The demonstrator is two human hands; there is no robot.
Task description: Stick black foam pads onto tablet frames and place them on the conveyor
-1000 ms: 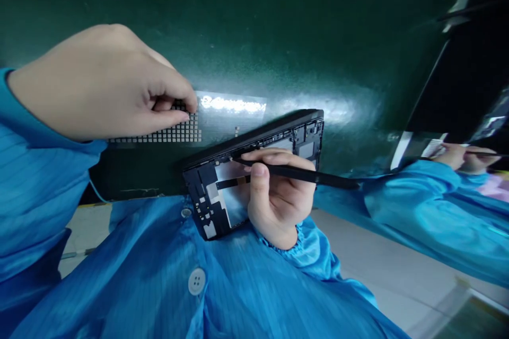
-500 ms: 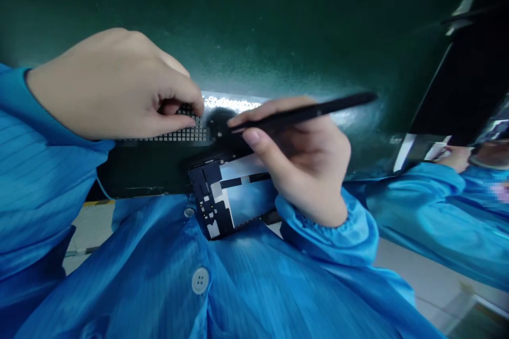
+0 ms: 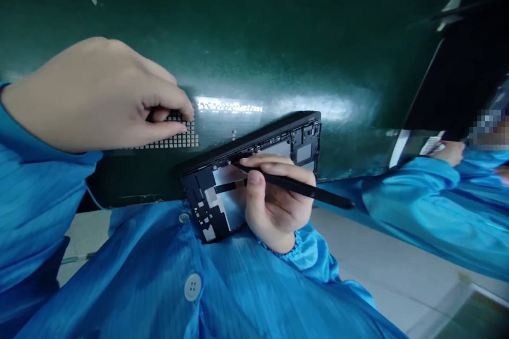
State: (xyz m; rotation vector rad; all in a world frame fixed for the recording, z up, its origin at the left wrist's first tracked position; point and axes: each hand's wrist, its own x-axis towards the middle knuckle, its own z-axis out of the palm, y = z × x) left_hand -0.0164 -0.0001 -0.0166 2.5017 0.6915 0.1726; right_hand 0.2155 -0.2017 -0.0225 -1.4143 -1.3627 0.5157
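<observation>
My left hand (image 3: 99, 95) rests on the green mat, thumb and forefinger pinched on a sheet of small pale squares (image 3: 181, 140). My right hand (image 3: 274, 206) grips black tweezers (image 3: 302, 189) like a pen. Their tip touches the upper inside edge of a black phone frame (image 3: 278, 135). The frame is tilted, its lower corner against my blue coat and its open inside facing me. My right fingers lie against its shiny middle plate.
The green mat (image 3: 254, 26) covers the bench. A clear film strip (image 3: 228, 108) lies beside the square sheet. At the right a co-worker's blue sleeve (image 3: 417, 206) and hand (image 3: 451, 152) work by a dark upright panel (image 3: 457, 79).
Half a second ago my right hand had lifted the tweezers to the sheet by my left fingers. It has dropped back, and the tip is on the phone frame again.
</observation>
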